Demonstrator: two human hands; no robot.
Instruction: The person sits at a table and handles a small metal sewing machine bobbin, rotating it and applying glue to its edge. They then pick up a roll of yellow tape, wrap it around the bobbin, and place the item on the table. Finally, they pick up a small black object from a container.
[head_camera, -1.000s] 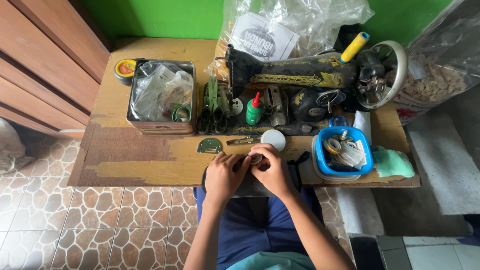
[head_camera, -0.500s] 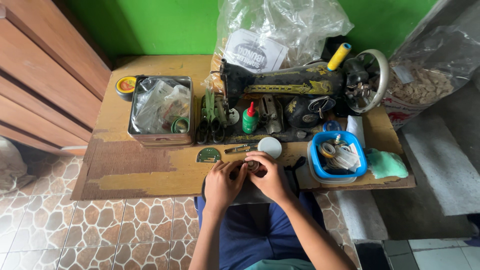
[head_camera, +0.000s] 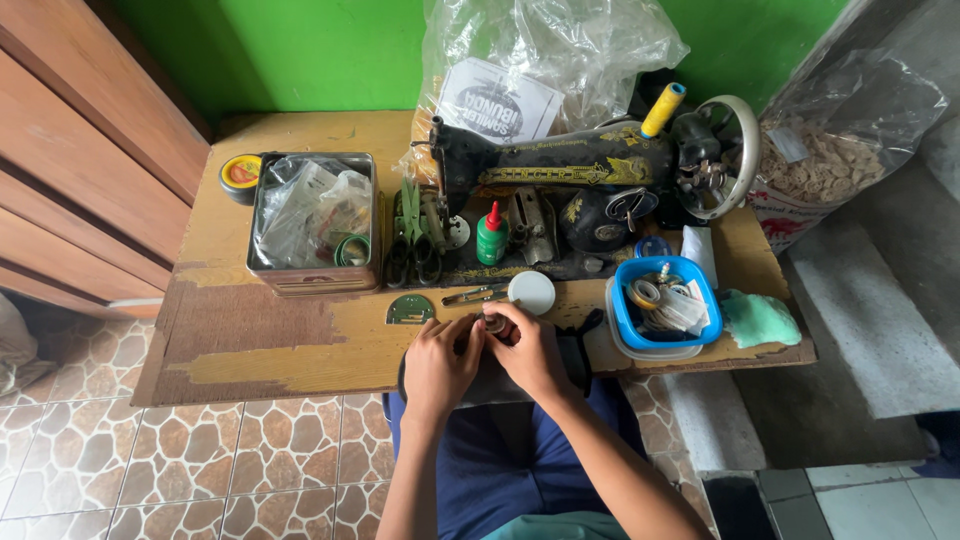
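Observation:
My left hand (head_camera: 438, 365) and my right hand (head_camera: 530, 350) meet at the front edge of the worn wooden table (head_camera: 260, 340). Both pinch a small round dark object (head_camera: 494, 324) between their fingertips; what it is cannot be made out. A white round lid (head_camera: 531, 292) lies just beyond my right hand. A green half-round metal plate (head_camera: 410, 310) rests just beyond my left hand. Behind them stands a black sewing machine (head_camera: 560, 170) with a yellow thread spool (head_camera: 663, 108).
A metal tin (head_camera: 313, 280) holding plastic bags sits at the left, a yellow round tin (head_camera: 240, 172) beside it. Scissors (head_camera: 412, 245) and a green bottle with a red cap (head_camera: 490, 235) lie by the machine. At the right stand a blue tub (head_camera: 662, 305) and a green cloth (head_camera: 758, 318).
The view has shifted slightly. My hands stay together at the table's front edge, still working the small dark object.

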